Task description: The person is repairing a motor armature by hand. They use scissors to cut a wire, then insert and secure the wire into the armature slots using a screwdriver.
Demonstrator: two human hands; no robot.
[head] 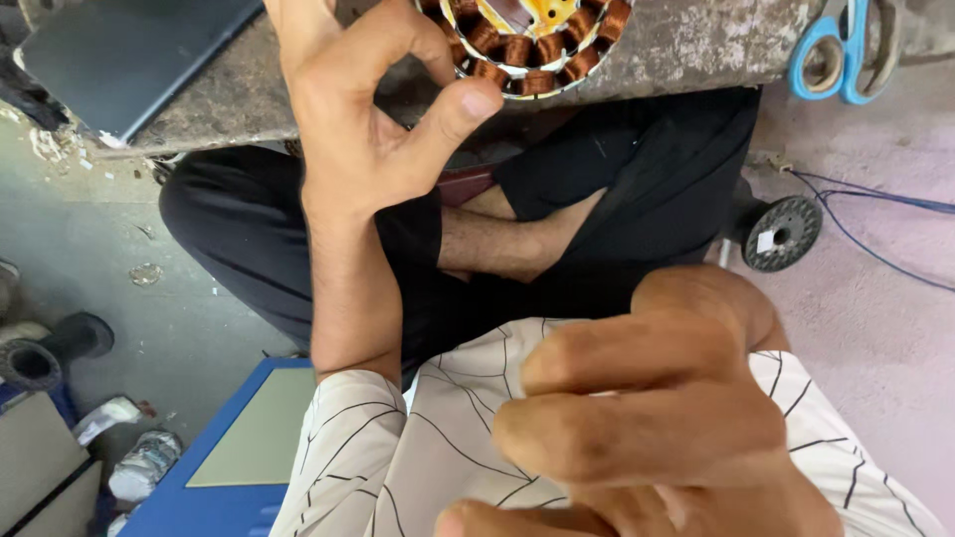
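Just above the left hand, thumb & forefinger curled apart, sits the copper-wound stator; right hand blurred, fingers bunched.

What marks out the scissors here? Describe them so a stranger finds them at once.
Start at the rough grey stone slab running along the top of the view. Past the round stator with copper-coloured coils near the left hand, go to the slab's far right end. There lie the scissors, the only thing with bright blue loop handles.
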